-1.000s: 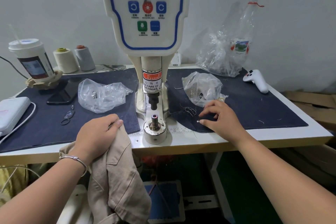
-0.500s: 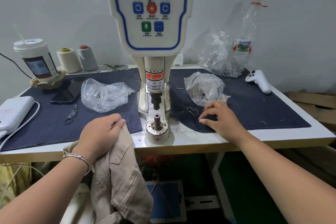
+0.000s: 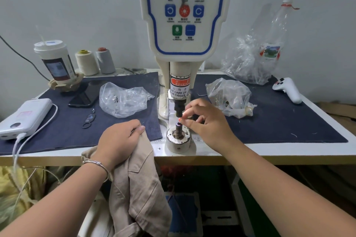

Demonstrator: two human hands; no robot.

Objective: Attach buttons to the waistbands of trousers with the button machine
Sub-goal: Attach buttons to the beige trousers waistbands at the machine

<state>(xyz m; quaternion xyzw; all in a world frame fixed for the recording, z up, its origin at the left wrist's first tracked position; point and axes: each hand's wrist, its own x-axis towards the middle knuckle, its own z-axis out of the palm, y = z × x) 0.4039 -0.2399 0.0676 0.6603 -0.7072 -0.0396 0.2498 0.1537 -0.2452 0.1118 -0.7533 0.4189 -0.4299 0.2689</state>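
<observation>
Head view: white table (image 3: 231, 153) against grey wall (image 3: 77, 5), left hand (image 3: 117, 140) clutching trousers (image 3: 138, 188), right hand (image 3: 208, 123) pinching something tiny.

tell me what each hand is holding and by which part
Left hand grips the beige trousers by their bunched top edge at the table's front. Right hand pinches something tiny at its fingertips over the machine's lower post; too small to identify.
</observation>
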